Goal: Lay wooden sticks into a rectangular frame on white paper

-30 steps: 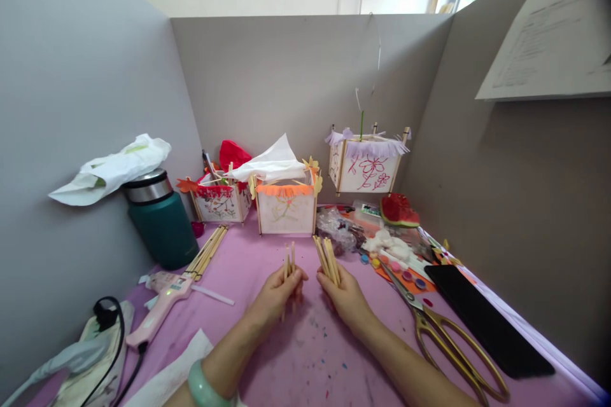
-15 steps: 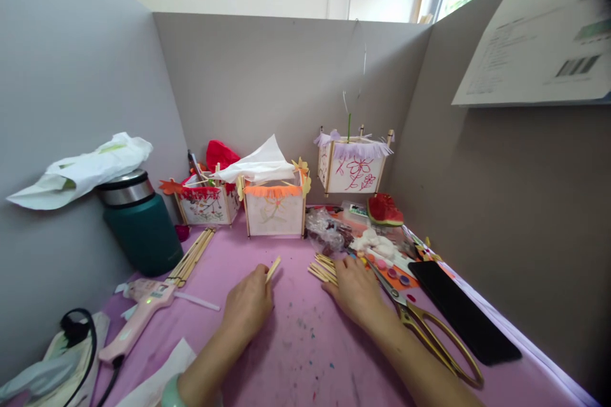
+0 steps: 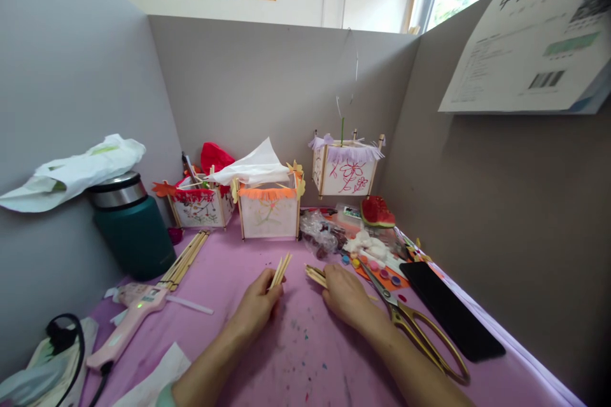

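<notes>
My left hand (image 3: 258,302) is closed around a few short wooden sticks (image 3: 281,269), whose pale ends point up and away from me. To its right, my right hand (image 3: 346,296) grips a small bundle of similar wooden sticks (image 3: 316,276) low over the tabletop. The bundle's ends stick out on the left of that hand; the rest is hidden under the palm and fingers. A narrow gap separates the two hands. Gold-handled scissors (image 3: 420,327) lie open just right of my right hand.
Paper lanterns on stick frames (image 3: 270,213) stand at the back, with a purple-fringed one (image 3: 351,168) hanging at right. A pink glue gun (image 3: 128,324), longer sticks (image 3: 188,257) and a green flask (image 3: 136,232) occupy the left. At right lie a black phone (image 3: 453,311) and paint pots (image 3: 384,274).
More sticks now show in my left hand, which has shifted slightly right. My right hand has closed more on its bundle, so fewer sticks are spread out. The camera view has turned slightly.
</notes>
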Available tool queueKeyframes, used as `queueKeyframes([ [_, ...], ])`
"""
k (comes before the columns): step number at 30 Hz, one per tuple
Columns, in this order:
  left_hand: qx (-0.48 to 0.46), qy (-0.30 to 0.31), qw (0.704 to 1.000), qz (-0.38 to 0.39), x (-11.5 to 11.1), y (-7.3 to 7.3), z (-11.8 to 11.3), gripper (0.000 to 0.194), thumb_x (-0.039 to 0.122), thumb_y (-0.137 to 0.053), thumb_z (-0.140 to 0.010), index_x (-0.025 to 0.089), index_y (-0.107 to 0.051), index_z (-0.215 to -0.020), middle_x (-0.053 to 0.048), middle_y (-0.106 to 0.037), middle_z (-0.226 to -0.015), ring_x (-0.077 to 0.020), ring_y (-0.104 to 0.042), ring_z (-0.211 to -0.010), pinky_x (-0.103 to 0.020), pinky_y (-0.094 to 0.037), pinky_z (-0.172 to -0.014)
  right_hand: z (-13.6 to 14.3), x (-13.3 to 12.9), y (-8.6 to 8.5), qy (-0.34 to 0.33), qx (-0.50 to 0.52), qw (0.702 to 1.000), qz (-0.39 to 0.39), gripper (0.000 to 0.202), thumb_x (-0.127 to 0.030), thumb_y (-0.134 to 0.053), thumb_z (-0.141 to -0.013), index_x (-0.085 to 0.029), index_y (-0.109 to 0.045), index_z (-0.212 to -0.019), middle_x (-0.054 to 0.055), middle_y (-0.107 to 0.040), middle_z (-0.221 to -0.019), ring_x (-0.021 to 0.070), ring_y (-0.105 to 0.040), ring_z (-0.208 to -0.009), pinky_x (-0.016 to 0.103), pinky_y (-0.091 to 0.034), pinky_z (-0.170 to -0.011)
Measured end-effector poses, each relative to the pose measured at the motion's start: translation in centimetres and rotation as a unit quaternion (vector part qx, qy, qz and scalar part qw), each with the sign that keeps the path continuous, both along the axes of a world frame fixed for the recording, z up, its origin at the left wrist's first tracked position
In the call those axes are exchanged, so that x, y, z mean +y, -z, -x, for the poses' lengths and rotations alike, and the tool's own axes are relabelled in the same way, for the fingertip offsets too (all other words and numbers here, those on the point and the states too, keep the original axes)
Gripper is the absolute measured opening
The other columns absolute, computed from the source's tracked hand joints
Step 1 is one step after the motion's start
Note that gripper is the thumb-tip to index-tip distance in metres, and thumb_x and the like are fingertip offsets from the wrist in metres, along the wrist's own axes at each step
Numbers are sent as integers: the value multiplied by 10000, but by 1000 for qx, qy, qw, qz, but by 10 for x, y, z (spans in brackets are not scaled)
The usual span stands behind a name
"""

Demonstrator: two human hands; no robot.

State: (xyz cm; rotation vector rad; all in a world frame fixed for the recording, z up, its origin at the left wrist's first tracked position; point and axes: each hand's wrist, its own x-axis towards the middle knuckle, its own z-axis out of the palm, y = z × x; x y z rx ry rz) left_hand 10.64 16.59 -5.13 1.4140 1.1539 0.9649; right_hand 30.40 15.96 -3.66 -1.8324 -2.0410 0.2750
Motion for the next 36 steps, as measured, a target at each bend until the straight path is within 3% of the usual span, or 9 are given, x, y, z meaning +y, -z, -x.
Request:
queueKeyframes([
  [2,-102,13,994,-41,-1,-7,0,166,340,-532,-805,191,-518,-877,53,-500,-646,-84,-461,-488,-205,-368,-491,4,-2,-7,-31,44,998,-29,187,-109,-436,-771,-145,-532,-927,114,-607,-951,209,-576,-867,313,-417,-762],
  [4,-181,19,981,-68,-4,-15,-1,213,371,-583,-788,183,-554,-884,5,-561,-794,-117,-553,-667,-249,-446,-667,13,-3,-11,-82,189,977,-54,180,-201,-369,-867,-170,-491,-996,84,-605,-952,179,-586,-863,297,-442,-762],
  [8,-247,34,968,-26,-9,-17,-6,254,358,-661,-735,187,-611,-916,-50,-618,-944,-188,-586,-902,-323,-434,-850,37,-6,-1,-165,545,821,-32,244,-351,-509,-848,-191,-510,-1032,73,-621,-967,201,-601,-916,351,-464,-826],
  [10,-252,46,967,-6,-9,-14,-9,288,344,-678,-723,180,-616,-952,-62,-635,-951,-200,-589,-926,-334,-430,-870,45,-7,6,-186,577,795,-5,304,-318,-577,-809,-205,-527,-1087,68,-621,-1051,210,-576,-1009,373,-429,-905],
  [19,-347,30,937,21,-16,2,-28,407,232,-641,-720,212,-528,-1110,-54,-622,-1038,-220,-566,-1054,-372,-385,-977,59,-14,11,-185,536,824,-1,273,-158,-518,-782,-183,-546,-1053,24,-628,-958,175,-579,-900,312,-454,-821],
  [25,-185,21,980,-76,-27,-8,-25,545,277,-624,-767,224,-423,-1271,-85,-510,-1290,-222,-431,-1228,-343,-320,-1033,65,-24,10,-230,577,784,13,356,-114,-474,-777,-196,-534,-1118,38,-609,-1007,182,-561,-961,337,-434,-885],
  [31,-90,79,989,-88,-23,-35,-6,419,327,-695,-681,167,-613,-1060,-69,-652,-963,-236,-597,-899,-321,-455,-809,63,-32,3,-270,576,767,82,220,-328,-520,-864,-203,-558,-1041,25,-594,-916,164,-565,-855,320,-452,-829],
  [34,-86,123,983,-104,-21,-38,-2,351,308,-707,-656,166,-678,-974,-88,-662,-992,-255,-591,-948,-333,-454,-833,66,-35,2,-296,567,764,83,223,-339,-536,-853,-207,-568,-1029,21,-593,-934,169,-556,-880,312,-442,-833],
  [36,-66,104,982,-143,-22,-40,-4,194,280,-702,-658,169,-713,-816,-98,-661,-999,-263,-566,-1019,-338,-427,-903,69,-37,3,-296,548,778,83,173,-275,-552,-824,-201,-579,-978,9,-589,-900,170,-555,-859,293,-453,-791],
])
